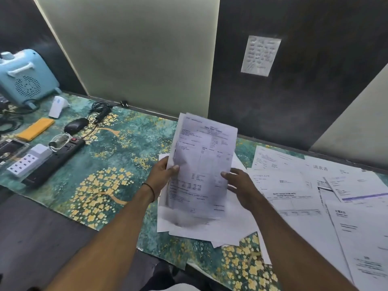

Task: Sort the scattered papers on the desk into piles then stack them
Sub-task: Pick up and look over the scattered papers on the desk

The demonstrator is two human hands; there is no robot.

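Head view: the left hand (162, 174) and right hand (241, 185) pinch the side edges of a printed sheaf (202, 164), fingers closed on it. More invoices (315, 192) lie spread on the floral desk mat (109, 164).

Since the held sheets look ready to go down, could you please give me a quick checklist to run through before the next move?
1. Left hand grips the held sheets at their left edge: ok.
2. Right hand supports the right edge: ok.
3. Held sheets squared: not ok, a second sheet's edge pokes out at the top left.
4. Pile under the hands tidy: not ok, its sheets are fanned.
5. Scattered papers on the right sorted: not ok, they overlap loosely.
6. Power strip and mouse clear of the papers: ok.
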